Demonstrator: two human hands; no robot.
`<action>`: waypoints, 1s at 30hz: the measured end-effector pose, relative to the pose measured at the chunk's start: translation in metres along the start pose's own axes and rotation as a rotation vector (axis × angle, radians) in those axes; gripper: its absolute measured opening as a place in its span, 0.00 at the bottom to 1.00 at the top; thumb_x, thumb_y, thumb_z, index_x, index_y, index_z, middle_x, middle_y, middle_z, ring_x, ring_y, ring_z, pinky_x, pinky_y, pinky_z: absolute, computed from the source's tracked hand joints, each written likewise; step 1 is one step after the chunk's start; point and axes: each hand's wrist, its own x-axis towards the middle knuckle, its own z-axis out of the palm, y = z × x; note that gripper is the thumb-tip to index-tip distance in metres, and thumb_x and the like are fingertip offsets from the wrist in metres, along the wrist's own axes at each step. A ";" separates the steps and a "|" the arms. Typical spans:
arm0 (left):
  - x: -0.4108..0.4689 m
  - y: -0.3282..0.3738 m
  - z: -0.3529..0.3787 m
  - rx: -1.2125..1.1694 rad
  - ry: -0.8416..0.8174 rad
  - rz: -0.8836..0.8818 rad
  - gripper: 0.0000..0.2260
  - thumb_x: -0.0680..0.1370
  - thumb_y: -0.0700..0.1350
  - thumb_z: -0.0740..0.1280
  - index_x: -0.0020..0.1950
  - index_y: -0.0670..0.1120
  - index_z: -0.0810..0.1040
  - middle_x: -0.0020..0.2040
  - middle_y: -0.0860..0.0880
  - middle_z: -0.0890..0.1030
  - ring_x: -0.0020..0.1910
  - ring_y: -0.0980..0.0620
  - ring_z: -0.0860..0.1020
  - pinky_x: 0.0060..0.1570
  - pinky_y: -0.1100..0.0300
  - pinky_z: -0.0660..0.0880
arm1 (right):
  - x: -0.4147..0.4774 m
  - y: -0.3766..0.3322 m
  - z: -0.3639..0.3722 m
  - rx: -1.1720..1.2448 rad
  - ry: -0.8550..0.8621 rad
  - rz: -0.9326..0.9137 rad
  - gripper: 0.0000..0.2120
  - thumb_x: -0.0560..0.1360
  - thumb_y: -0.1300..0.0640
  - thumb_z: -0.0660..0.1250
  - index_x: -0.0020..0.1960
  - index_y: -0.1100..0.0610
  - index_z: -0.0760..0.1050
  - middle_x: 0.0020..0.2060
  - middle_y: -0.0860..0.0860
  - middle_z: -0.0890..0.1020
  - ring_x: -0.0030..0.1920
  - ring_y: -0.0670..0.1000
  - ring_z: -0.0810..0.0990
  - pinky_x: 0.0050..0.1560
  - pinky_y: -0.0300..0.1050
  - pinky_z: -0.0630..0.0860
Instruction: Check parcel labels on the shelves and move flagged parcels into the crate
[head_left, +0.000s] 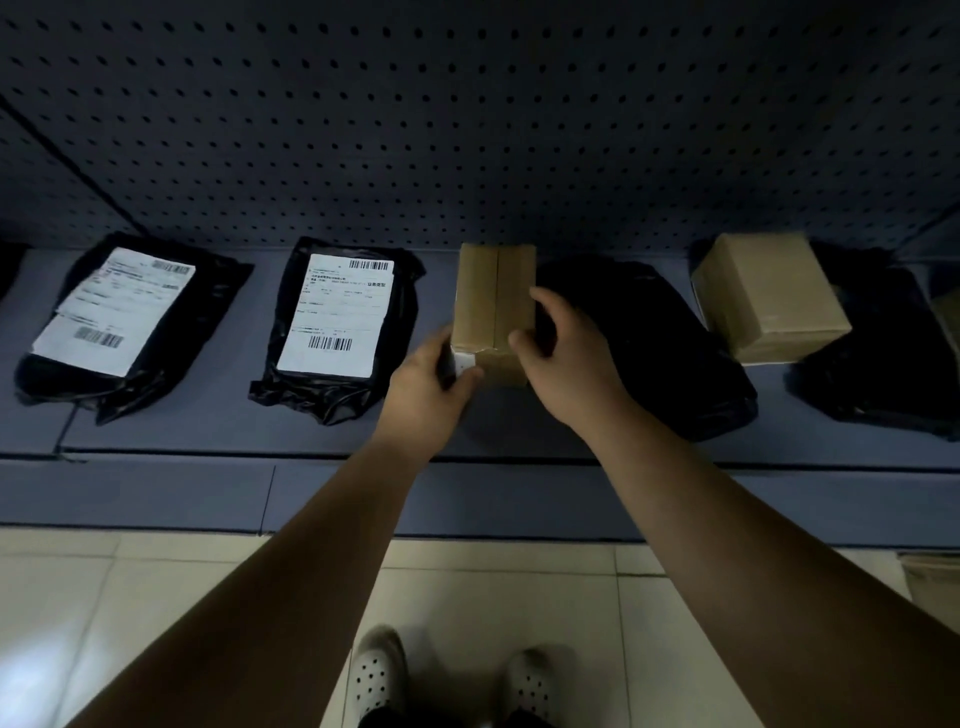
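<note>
A small brown cardboard box (491, 306) stands on the low blue shelf (234, 447), near its middle. My left hand (428, 387) grips the box's lower left corner, thumb on a white label edge there. My right hand (563, 353) holds its right side with curled fingers. Left of the box lie two black poly bags with white labels facing up, the nearer (337, 322) and the farther (119, 317). An unlabelled black bag (649, 343) lies right of the box, partly behind my right hand.
Another brown box (769, 296) sits at the right on a further black bag (883, 353). A perforated back panel (467, 130) rises behind the shelf. Pale floor tiles (130, 597) and my shoes are below. A cardboard edge (932, 582) shows at lower right.
</note>
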 end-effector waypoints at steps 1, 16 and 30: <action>-0.002 0.000 0.000 0.013 0.007 0.017 0.20 0.77 0.41 0.70 0.68 0.48 0.74 0.47 0.62 0.77 0.49 0.60 0.77 0.47 0.79 0.67 | 0.001 0.002 0.002 0.015 0.009 0.000 0.25 0.80 0.50 0.64 0.75 0.45 0.63 0.71 0.49 0.69 0.69 0.49 0.69 0.61 0.41 0.68; 0.019 -0.002 -0.029 0.273 -0.078 0.381 0.16 0.77 0.43 0.70 0.66 0.45 0.78 0.67 0.48 0.75 0.68 0.49 0.71 0.70 0.57 0.66 | -0.016 0.012 0.002 0.126 0.113 0.031 0.21 0.81 0.47 0.61 0.73 0.44 0.68 0.68 0.46 0.73 0.66 0.45 0.72 0.66 0.40 0.69; 0.050 0.004 -0.052 0.559 0.015 0.570 0.15 0.77 0.51 0.66 0.59 0.46 0.82 0.61 0.43 0.78 0.59 0.39 0.75 0.58 0.45 0.73 | 0.004 0.000 -0.024 -0.129 0.057 -0.040 0.24 0.76 0.54 0.71 0.71 0.51 0.72 0.72 0.49 0.70 0.71 0.48 0.68 0.71 0.41 0.66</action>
